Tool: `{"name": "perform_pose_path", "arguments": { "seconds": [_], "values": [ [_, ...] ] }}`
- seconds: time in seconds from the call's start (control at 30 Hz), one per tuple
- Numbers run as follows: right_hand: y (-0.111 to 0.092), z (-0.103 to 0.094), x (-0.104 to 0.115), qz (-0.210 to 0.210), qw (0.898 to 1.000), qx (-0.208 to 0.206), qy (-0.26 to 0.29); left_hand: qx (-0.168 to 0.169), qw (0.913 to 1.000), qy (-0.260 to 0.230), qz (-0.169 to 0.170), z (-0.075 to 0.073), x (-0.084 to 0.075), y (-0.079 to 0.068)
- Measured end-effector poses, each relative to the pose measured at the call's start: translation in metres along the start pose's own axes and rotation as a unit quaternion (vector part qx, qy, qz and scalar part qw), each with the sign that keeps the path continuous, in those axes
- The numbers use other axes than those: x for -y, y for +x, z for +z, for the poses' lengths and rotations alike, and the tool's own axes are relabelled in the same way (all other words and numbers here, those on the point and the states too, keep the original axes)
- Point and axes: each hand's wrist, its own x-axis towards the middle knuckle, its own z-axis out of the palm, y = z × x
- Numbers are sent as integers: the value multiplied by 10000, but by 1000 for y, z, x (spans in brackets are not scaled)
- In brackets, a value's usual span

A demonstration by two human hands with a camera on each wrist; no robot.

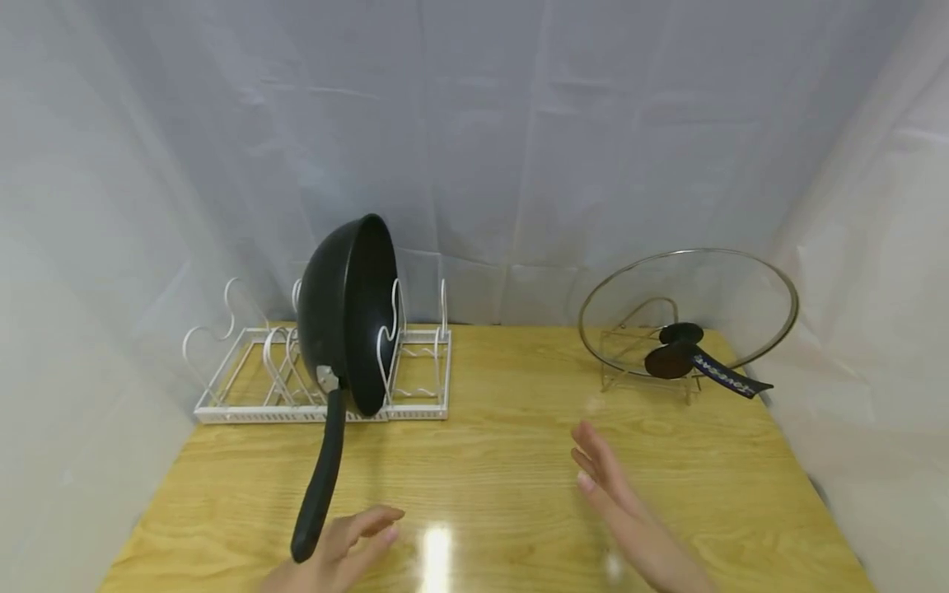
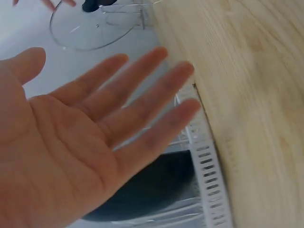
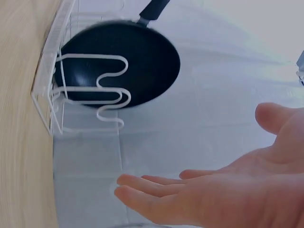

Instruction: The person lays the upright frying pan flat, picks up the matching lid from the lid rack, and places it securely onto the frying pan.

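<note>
A black wok (image 1: 326, 305) stands on its side in a white wire rack (image 1: 417, 409) at the left of the table, its long black handle (image 1: 324, 478) pointing toward me. My left hand (image 1: 337, 548) hovers by the handle's end with fingers extended; the left wrist view shows its palm (image 2: 61, 142) holding nothing. To the right, my right hand (image 1: 626, 511) is raised over the table, fingers straight and holding nothing. Beyond it a glass lid (image 1: 630, 280) with a metal rim and a black knob (image 1: 670, 360) leans in a small wire stand (image 1: 615, 380).
The wooden table (image 1: 504, 461) reaches back to a pale hanging sheet (image 1: 474, 165), with more sheeting at both sides. A dark strap with white lettering (image 1: 730, 379) sticks out from the lid's knob. Upright white wire loops rise from the rack on both sides of the wok.
</note>
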Motion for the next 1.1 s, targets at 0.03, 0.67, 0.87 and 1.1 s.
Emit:
{"name": "perform_pose_path", "arguments": {
  "seconds": [0.03,0.67,0.87,1.1],
  "values": [
    [0,3,0,-11,10000,-15,59,170,9993,-327,-101,-4,2,-2],
    [26,57,0,-377,9932,838,709,-872,9555,-1804,-2164,-73,0,-30],
    [34,78,0,-477,9866,1071,1132,-602,9544,-2478,-1550,-85,8,-33],
    [48,108,6,-690,9530,1730,2389,-811,9399,-2781,-1806,-88,3,-28]
  ]
}}
